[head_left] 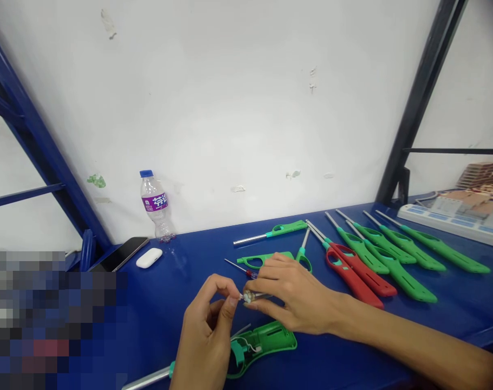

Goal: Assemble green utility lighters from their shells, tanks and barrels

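My right hand grips a small cylindrical part with a pale round end, most of it hidden by the fingers. My left hand pinches thumb and forefinger together at the part's tip; what lies between them is too small to make out. Below the hands is an opened green gas lighter, with a teal trigger, a thin white wire and a metal tube, partly behind my left hand. Just beyond my right hand lie a green lighter casing half and a small screwdriver with a red handle.
Several green lighters and two red lighters lie on the right of the blue table. Another green lighter is near the wall. A bottle, a white earbud case and a phone are at left.
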Tool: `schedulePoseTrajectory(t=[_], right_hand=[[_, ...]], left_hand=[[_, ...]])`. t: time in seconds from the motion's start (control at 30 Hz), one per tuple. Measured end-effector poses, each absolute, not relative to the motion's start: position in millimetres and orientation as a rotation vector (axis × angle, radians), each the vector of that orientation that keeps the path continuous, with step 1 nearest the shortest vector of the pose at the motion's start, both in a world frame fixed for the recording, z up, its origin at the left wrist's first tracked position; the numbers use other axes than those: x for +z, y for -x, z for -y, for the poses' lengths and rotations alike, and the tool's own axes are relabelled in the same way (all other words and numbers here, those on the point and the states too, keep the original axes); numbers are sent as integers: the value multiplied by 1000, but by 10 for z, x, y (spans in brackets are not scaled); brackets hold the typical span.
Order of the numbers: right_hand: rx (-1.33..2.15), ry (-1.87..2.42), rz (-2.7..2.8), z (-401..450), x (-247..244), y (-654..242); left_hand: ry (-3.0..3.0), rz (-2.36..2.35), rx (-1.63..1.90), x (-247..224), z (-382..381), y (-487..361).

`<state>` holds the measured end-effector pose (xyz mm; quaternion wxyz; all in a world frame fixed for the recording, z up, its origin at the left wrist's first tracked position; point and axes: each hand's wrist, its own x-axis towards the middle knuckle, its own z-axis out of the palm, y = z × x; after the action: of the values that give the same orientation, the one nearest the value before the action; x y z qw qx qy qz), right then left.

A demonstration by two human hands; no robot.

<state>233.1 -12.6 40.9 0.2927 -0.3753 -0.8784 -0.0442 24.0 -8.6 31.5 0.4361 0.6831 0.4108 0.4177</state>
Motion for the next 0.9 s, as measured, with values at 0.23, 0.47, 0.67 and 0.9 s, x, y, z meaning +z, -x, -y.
schedulePoseTrajectory(t=[0.23, 0.47, 0.67, 0.9], right_hand=[[-102, 976, 2336, 124, 398, -2330], [-76, 1003, 2365, 119, 405, -2334], [-65, 940, 2375, 117, 383, -2338], [-130, 859, 2350, 81, 278, -2365]], left_hand=[[-1758, -1046, 1072, 309, 86, -225], [-1789, -1007, 1107, 331, 91, -259], [-1850, -953, 1168, 304, 151, -336], [-1991, -977, 1350, 217, 263, -496]])
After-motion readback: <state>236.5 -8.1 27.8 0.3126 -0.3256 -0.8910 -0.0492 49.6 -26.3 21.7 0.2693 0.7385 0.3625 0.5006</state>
